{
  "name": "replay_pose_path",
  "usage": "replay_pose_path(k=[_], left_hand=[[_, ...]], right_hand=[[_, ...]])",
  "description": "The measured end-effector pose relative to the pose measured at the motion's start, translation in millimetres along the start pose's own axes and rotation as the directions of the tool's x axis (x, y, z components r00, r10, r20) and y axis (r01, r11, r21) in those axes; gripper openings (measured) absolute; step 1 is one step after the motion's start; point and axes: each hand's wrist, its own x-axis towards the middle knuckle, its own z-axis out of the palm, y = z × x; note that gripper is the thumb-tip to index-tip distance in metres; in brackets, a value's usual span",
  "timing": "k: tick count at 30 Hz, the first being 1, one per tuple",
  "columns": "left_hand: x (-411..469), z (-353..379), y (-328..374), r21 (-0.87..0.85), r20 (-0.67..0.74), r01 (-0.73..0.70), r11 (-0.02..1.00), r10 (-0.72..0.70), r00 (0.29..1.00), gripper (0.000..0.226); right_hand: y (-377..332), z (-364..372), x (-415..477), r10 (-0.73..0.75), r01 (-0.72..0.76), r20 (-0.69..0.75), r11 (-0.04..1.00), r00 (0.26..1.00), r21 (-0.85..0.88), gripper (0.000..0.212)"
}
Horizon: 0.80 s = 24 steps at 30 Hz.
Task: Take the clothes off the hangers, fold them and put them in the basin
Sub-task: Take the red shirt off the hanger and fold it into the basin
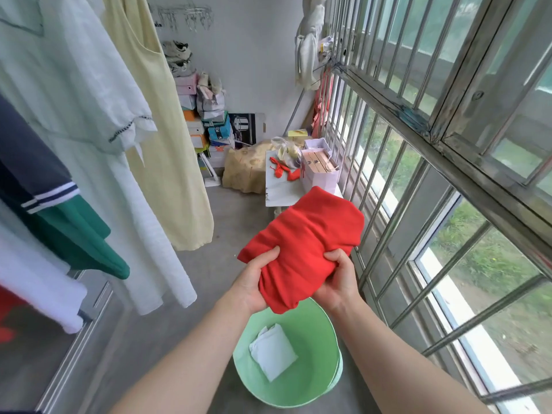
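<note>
Narrow balcony, concrete floor, barred window (418, 174) along one side. Person stands over a green plastic basin (310, 333) on the floor. Left hand (257, 282) and right hand (337, 282) each clench the near edge of a red garment (304, 243), thumbs on top and fingers curled underneath. The garment is off its hanger and bunched into a rough, thick bundle, held in the air above the basin and touching neither it nor the floor. The fold looks loose, with the edges uneven, so I judge it is mid-fold or about ready to go down. Inside the basin lies one white folded garment (273, 355), flat on the bottom toward the left wall: one item done. Plenty is left, by the look of it. Hanging to the left are a white dress (89, 100), a pale yellow sleeveless dress (161, 130), a navy and green top (59, 210), another white piece (38, 288) below it, and a scrap of red cloth (9, 312) at the frame edge. Their hangers are out of frame. At the far end are stacked shoe boxes (194, 121) and a low white counter (280, 189) carrying a paper bag, well apart from the work. Task is early; most of the hanging clothes are untouched.
</note>
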Motion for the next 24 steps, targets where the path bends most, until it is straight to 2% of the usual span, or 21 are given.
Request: replay_pose_path(k=[8, 10, 15, 17, 20, 21, 23, 24], left_hand=[[40, -20, -5, 0.029, -0.204, -0.015, 0.999, 0.021, 0.979, 0.025], [51, -26, -8, 0.059, -0.259, 0.001, 0.998, 0.015, 0.966, 0.015], [79, -38, -17, 0.131, -0.427, 0.033, 0.991, 0.026, 0.904, 0.018], [91, -46, -22, 0.134, -0.489, 0.028, 0.991, 0.042, 0.871, 0.012], [105, -60, -33, 0.125, -0.53, 0.03, 0.992, 0.041, 0.847, 0.018], [111, -66, -37, 0.12, -0.545, 0.029, 0.992, 0.042, 0.837, 0.023], [119, -76, -45, 0.116, -0.56, 0.041, 0.992, 0.031, 0.828, 0.043], [124, -83, -48, 0.115, -0.577, 0.045, 0.992, 0.03, 0.816, 0.05]], right_hand=[[-28, -49, 35, 0.154, -0.138, 0.067, 0.97, 0.986, -0.199, 0.082], [-38, -65, 47, 0.217, -0.203, 0.032, 0.949, 0.976, -0.239, 0.08], [-66, -98, 91, 0.319, -0.337, -0.109, 0.875, 0.942, -0.349, 0.086], [-72, -109, 108, 0.386, -0.395, -0.116, 0.804, 0.915, -0.443, 0.091], [-74, -116, 126, 0.488, -0.428, -0.06, 0.692, 0.871, -0.581, 0.083], [-73, -121, 133, 0.517, -0.452, -0.083, 0.645, 0.852, -0.616, 0.08], [-71, -131, 146, 0.534, -0.507, -0.221, 0.477, 0.816, -0.718, 0.073], [-67, -136, 153, 0.522, -0.533, -0.316, 0.339, 0.792, -0.775, 0.071]])
